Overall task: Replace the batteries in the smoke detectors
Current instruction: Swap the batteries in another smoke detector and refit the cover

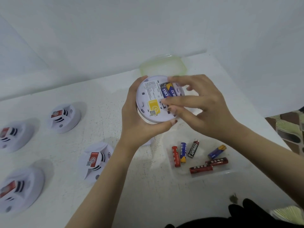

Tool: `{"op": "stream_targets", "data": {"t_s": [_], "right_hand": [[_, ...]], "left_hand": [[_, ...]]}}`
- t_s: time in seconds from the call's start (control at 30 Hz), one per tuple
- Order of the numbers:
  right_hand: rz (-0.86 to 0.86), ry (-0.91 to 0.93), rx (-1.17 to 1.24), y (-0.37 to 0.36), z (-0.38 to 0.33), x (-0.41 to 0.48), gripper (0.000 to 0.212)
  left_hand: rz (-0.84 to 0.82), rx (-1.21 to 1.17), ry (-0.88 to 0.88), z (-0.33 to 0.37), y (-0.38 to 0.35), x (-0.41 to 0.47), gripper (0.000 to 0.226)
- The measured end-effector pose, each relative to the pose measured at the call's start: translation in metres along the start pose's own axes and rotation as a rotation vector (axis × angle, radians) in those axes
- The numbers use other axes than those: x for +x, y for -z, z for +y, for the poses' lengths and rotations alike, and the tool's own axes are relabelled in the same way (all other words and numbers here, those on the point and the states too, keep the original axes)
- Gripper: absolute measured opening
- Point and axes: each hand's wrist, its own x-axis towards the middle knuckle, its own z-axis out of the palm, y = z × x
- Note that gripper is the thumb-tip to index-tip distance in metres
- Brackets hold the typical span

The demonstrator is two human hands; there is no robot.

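Upturned smoke detector (146, 97) in the left hand (136, 124) — right hand (205, 109) at its two fitted batteries (168, 92)

The left hand (139, 112) grips a round white smoke detector (143, 99) by its rim, while the right hand (202, 109) presses spread fingertips (164, 102) onto it.

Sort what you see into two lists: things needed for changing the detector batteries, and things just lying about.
Job: held smoke detector, gripped by left hand, right hand at its fitted batteries; loose batteries; four waiting detectors.
Lying about: green lid; black cloth.
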Motion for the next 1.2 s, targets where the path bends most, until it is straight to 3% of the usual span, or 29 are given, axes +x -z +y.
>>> {"op": "stream_targets", "data": {"t_s": [0.07, 0.13, 0.2, 0.27, 0.6, 0.87, 1.03, 1.13, 1.2], "right_hand": [[-0.061, -0.178, 0.133, 0.000, -0.007, -0.001, 0.036], [-0.175, -0.384, 0.421, 0.003, -0.017, 0.002, 0.060], [-0.246, -0.508, 0.778, 0.007, -0.027, 0.007, 0.072], [-0.251, -0.596, 0.943, 0.010, -0.037, 0.012, 0.077], [-0.144, -0.664, 0.987, -0.014, -0.079, 0.021, 0.071], [-0.093, -0.732, 0.944, -0.044, -0.109, 0.024, 0.065], [-0.087, -0.754, 0.956, -0.064, -0.124, 0.025, 0.066], [-0.177, -0.767, 0.953, -0.076, -0.126, 0.029, 0.053], [-0.257, -0.919, 0.911, -0.091, -0.115, 0.034, 0.042]], "left_hand": [[0.015, 0.046, -0.056, 0.008, 0.003, -0.002, 0.089], [0.023, 0.088, -0.105, 0.016, 0.006, -0.003, 0.089], [0.022, 0.107, -0.130, 0.021, 0.010, -0.005, 0.088], [0.022, 0.126, -0.133, 0.022, 0.018, -0.008, 0.089], [-0.024, 0.135, -0.102, 0.021, 0.066, -0.024, 0.098], [-0.078, 0.331, -0.070, 0.028, 0.098, -0.040, 0.099], [-0.165, 0.238, 0.016, 0.025, 0.122, -0.047, 0.104], [-0.141, 0.251, 0.032, 0.023, 0.136, -0.054, 0.098], [-0.129, 0.250, 0.043, 0.019, 0.145, -0.059, 0.094]]}}
